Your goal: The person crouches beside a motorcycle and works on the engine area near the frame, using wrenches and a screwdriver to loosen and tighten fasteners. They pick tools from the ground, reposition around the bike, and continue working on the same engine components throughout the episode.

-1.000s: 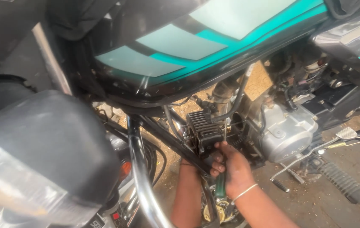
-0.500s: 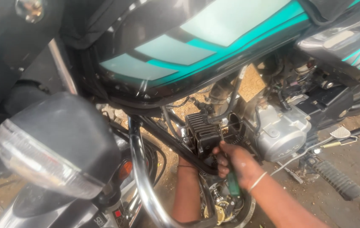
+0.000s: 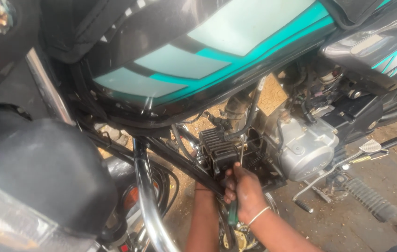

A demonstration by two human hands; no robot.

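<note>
Fuel tank [image 3: 184, 60]: glossy painted metal, black with teal panels. Crash bar [image 3: 148, 205]: polished chrome. Engine cover [image 3: 308, 149]: matt cast silver metal. Cylinder head [image 3: 217, 147]: black finned metal. Footpeg [image 3: 371, 198]: ribbed rubber. Screwdriver handle [image 3: 232, 212]: green plastic.

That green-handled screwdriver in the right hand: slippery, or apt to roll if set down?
Probably a fair grip: the right hand wraps the green handle of the screwdriver fully. The thin shaft running up toward the black finned engine block looks stiff and likely would not flex under a push. A roundish handle would likely roll on the sloped ground, but its shape is mostly hidden.
</note>
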